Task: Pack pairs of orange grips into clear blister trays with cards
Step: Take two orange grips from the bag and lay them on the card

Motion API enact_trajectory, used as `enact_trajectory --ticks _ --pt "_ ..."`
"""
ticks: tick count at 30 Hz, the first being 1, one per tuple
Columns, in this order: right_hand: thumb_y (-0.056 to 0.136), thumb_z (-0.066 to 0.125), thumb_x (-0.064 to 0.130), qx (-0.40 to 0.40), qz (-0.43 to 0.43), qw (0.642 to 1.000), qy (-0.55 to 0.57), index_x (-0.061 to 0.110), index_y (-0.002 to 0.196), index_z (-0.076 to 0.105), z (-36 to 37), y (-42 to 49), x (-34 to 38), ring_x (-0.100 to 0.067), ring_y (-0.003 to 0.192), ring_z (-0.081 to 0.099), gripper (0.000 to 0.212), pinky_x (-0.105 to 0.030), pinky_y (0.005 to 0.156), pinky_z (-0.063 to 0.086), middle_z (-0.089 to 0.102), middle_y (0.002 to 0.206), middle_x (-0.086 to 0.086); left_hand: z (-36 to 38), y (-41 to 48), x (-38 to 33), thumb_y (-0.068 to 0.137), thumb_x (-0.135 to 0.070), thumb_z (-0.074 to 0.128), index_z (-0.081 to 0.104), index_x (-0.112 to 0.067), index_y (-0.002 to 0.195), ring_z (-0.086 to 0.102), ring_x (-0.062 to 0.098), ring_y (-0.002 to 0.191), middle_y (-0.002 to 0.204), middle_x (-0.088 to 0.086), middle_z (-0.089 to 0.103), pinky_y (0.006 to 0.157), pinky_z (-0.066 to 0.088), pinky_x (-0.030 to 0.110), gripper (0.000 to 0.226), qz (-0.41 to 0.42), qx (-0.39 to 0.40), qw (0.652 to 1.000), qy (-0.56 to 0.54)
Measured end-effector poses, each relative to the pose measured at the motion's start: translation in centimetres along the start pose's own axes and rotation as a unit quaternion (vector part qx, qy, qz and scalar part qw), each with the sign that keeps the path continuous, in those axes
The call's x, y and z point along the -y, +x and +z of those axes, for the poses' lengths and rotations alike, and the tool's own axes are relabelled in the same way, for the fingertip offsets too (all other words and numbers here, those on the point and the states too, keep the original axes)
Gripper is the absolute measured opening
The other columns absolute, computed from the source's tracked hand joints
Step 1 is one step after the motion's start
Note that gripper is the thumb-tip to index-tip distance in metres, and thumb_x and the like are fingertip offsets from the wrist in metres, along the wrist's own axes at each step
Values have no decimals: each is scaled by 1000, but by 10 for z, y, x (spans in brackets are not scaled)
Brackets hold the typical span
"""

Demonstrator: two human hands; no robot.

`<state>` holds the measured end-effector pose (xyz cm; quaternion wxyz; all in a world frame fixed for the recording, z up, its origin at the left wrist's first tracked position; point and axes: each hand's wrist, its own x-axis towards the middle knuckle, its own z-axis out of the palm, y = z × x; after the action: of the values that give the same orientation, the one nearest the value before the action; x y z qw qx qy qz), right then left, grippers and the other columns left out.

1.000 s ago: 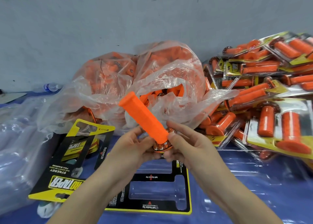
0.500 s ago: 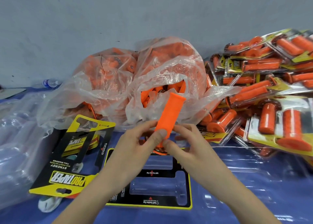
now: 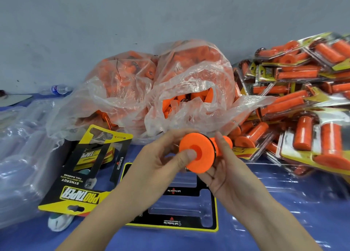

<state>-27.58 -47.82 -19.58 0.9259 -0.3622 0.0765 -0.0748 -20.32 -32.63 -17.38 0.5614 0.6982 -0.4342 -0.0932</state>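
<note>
Both hands hold one orange grip (image 3: pixel 200 152) above the table, its round flange end turned toward me. My left hand (image 3: pixel 162 161) pinches the flange, thumb on its face. My right hand (image 3: pixel 225 167) curls round the grip's body from the right. Below the hands lies a clear blister tray on a black and yellow card (image 3: pixel 189 211), its two grip-shaped pockets holding nothing. A stack of black and yellow cards (image 3: pixel 81 178) lies to the left.
Two clear plastic bags of loose orange grips (image 3: pixel 170 91) stand behind the hands. A pile of packed blister packs (image 3: pixel 303 102) fills the right. Clear trays (image 3: pixel 20 156) are stacked at the left. A water bottle (image 3: pixel 58 89) lies by the grey wall.
The grip has swung from pointing up and away to lying with its flange end facing me. Both hands shifted their hold while turning it.
</note>
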Motion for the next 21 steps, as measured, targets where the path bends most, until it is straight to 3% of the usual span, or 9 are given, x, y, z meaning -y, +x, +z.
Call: enact_trajectory --ticks 4,7,11,15,17,19,21 --pt "92 53 42 -4 37 998 53 -1 119 63 2 1 0 -26 95 73 51 -31 69 61 69 115 -22 2 4 -2 89 -31 59 66 -31 118 69 19 83 100 0 73 70 55 19 30 -9 -19 998 -57" --pt "94 53 40 -6 52 996 70 -1 122 59 1 0 -2 -28 96 73 51 -31 66 60 69 114 -23 2 3 0 90 -29 58 66 -30 118 67 26 84 100 4 72 70 54 19 30 -23 -20 998 -63" --pt "88 62 38 -6 63 996 54 5 124 61 -1 -2 0 -27 101 71 49 -30 69 60 69 117 -19 -5 1 3 88 -32 57 66 -31 114 69 17 82 97 -3 72 68 56 18 28 -43 -47 996 -55" --pt "81 73 25 -3 22 999 49 10 117 67 0 -2 4 -29 100 72 39 -28 67 60 70 116 -17 -16 6 11 92 -28 57 63 -25 121 71 16 76 91 -2 74 75 59 26 30 -51 -104 992 -49" --pt "85 70 20 1 -10 1000 28 6 117 65 0 0 2 -30 104 70 36 -27 73 59 69 118 -18 -16 7 16 97 -25 56 60 -23 122 73 14 83 93 1 75 80 58 27 26 -69 -140 986 -52" --pt "88 68 17 2 -42 999 17 2 123 60 -1 2 -1 -30 108 68 39 -26 78 58 69 119 -18 -14 4 20 100 -31 52 60 -24 116 72 11 90 98 -4 74 85 57 30 19 -73 -171 982 -32" --pt "88 68 17 -2 -76 997 7 2 123 59 -2 4 -2 -29 110 68 40 -26 83 57 70 119 -16 -11 -1 21 97 -54 48 63 -34 108 69 8 93 100 -11 72 84 53 21 28 -68 -161 985 9"
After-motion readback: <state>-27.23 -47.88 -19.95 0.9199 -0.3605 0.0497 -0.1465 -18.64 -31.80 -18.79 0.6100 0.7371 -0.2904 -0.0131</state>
